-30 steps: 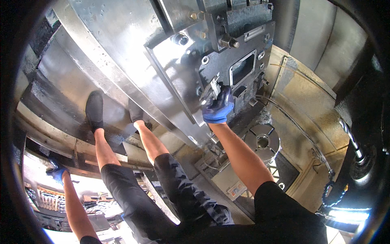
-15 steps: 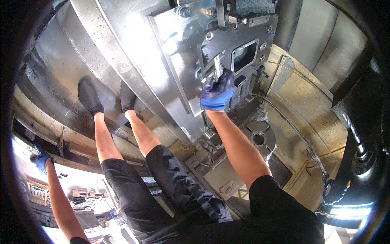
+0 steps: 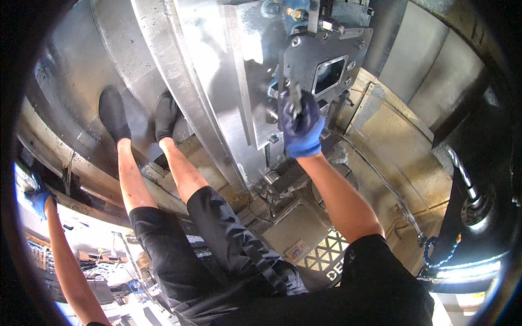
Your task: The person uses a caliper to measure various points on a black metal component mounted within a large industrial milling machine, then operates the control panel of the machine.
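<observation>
Nearest the camera, the person's dark shorts (image 3: 228, 255) and bare legs ran up the frame from its lower edge, ending in two black shoes (image 3: 138, 115) planted side by side on the curved sheet-metal wall, left of the dark mounting plate (image 3: 326, 60). Below that plate, near the right thigh, a patch of perforated floor grating (image 3: 323, 252) showed beside a tan metal floor panel (image 3: 402, 157).

The right hand (image 3: 300, 126), in a blue glove, reached up from the bare forearm to the lower left corner of the mounting plate. Its fingers were curled tight around a slim metal tool (image 3: 295, 96) whose shaft stood out above the knuckles, pointing toward the plate; whether the tip touched the plate could not be told. Just right of the tool, the plate's rectangular opening (image 3: 329, 74) showed pale inside, with bolt heads set round the plate's edge.

Far to the lower left of the plate, the left hand (image 3: 39, 200), also blue-gloved, rested at the edge of the machine housing; its fingers looked bent over that edge, though the fisheye rim blurred them too much to be sure. A twist drill bit (image 3: 462, 174) hung well to the right of the plate, in shadow
</observation>
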A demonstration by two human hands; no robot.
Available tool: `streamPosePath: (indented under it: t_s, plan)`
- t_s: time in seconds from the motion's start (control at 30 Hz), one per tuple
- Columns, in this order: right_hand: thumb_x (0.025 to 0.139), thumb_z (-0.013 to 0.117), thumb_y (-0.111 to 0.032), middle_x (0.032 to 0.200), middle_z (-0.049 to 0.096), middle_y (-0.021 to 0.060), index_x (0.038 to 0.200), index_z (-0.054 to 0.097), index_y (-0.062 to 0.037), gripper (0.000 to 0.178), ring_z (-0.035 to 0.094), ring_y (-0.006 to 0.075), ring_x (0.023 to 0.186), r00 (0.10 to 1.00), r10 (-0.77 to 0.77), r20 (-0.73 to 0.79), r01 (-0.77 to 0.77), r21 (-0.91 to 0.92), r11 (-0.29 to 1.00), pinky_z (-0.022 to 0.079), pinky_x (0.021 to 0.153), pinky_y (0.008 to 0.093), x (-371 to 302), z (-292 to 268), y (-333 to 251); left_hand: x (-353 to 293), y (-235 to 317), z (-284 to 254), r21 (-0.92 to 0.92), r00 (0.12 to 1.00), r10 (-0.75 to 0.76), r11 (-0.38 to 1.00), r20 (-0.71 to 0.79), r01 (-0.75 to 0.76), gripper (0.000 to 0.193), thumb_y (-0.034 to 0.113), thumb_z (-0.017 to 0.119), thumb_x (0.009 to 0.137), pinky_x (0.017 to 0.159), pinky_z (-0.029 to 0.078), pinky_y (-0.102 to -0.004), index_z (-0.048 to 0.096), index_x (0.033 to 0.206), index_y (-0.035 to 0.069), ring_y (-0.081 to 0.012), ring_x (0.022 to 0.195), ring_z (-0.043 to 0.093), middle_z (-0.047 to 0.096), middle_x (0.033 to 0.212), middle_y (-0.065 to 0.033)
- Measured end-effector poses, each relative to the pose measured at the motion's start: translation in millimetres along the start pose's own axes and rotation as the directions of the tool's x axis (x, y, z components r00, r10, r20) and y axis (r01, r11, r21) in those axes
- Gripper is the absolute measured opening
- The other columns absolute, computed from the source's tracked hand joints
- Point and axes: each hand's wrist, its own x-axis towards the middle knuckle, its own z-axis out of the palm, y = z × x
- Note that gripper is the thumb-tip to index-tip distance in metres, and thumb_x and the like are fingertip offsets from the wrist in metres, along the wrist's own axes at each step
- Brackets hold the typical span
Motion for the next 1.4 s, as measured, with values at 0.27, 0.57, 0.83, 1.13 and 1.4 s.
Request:
streamPosePath:
  t_s: [0.27, 0.57, 0.83, 1.13, 1.4]
  plan:
    - [0.086, 0.077, -0.016, 0.11, 0.073, 0.0183, 0.13, 0.061, -0.0021, 0.048, 0.074, 0.027, 0.093, 0.787, 0.083, 0.612, 0.135, -0.301, 0.944, 0.059, 0.079, 0.0365, -28, 29, -101, 5, -12, 14, 0.121, 0.997, 0.074, 0.99, 0.032, -0.078, 0.086, 0.07, 0.067, 0.08, 0.092, 0.05, -0.0496, 0.062, 0.126, -0.003, -0.0421, 0.107, 0.065, 0.067, 0.12, -0.0258]
    - [0.089, 0.072, -0.028, 0.089, 0.073, 0.0174, 0.125, 0.064, -0.0095, 0.041, 0.072, 0.0347, 0.076, 0.808, 0.078, 0.584, 0.226, -0.43, 0.874, 0.058, 0.068, 0.0417, -24, 21, -125, 0, -18, 33, 0.077, 0.995, 0.096, 0.992, 0.04, -0.099, 0.08, 0.063, 0.067, 0.082, 0.093, 0.05, -0.0478, 0.062, 0.127, -0.002, -0.0394, 0.108, 0.065, 0.068, 0.121, -0.0243]
    - [0.086, 0.078, -0.018, 0.098, 0.075, 0.0114, 0.13, 0.063, -0.0119, 0.046, 0.073, 0.0198, 0.085, 0.828, 0.006, 0.561, 0.342, -0.513, 0.788, 0.06, 0.075, 0.0338, 36, -15, -146, -25, -13, 43, 0.042, 0.995, 0.062, 0.997, 0.081, -0.066, 0.074, 0.057, 0.068, 0.083, 0.093, 0.05, -0.0462, 0.062, 0.127, -0.001, -0.037, 0.109, 0.065, 0.068, 0.121, -0.0229]
    - [0.089, 0.076, -0.026, 0.106, 0.074, 0.0163, 0.126, 0.067, -0.0122, 0.04, 0.073, 0.0226, 0.097, 0.936, -0.097, 0.339, 0.33, -0.744, 0.581, 0.057, 0.084, 0.0335, 106, -53, -177, -62, -8, 59, -0.01, 0.989, 0.02, 1.0, 0.148, -0.019, 0.067, 0.051, 0.068, 0.084, 0.094, 0.049, -0.0444, 0.063, 0.127, 0.0, -0.0342, 0.109, 0.065, 0.068, 0.121, -0.0214]
    - [0.09, 0.073, -0.036, 0.105, 0.073, 0.0173, 0.125, 0.068, -0.0186, 0.04, 0.073, 0.031, 0.094, 0.948, -0.048, 0.315, 0.311, -0.883, 0.352, 0.057, 0.081, 0.038, 108, -48, -183, -88, -10, 64, -0.034, 0.983, -0.017, 0.999, 0.18, 0.023, 0.061, 0.045, 0.068, 0.085, 0.095, 0.049, -0.0429, 0.063, 0.127, 0.0, -0.0318, 0.11, 0.065, 0.068, 0.122, -0.0201]
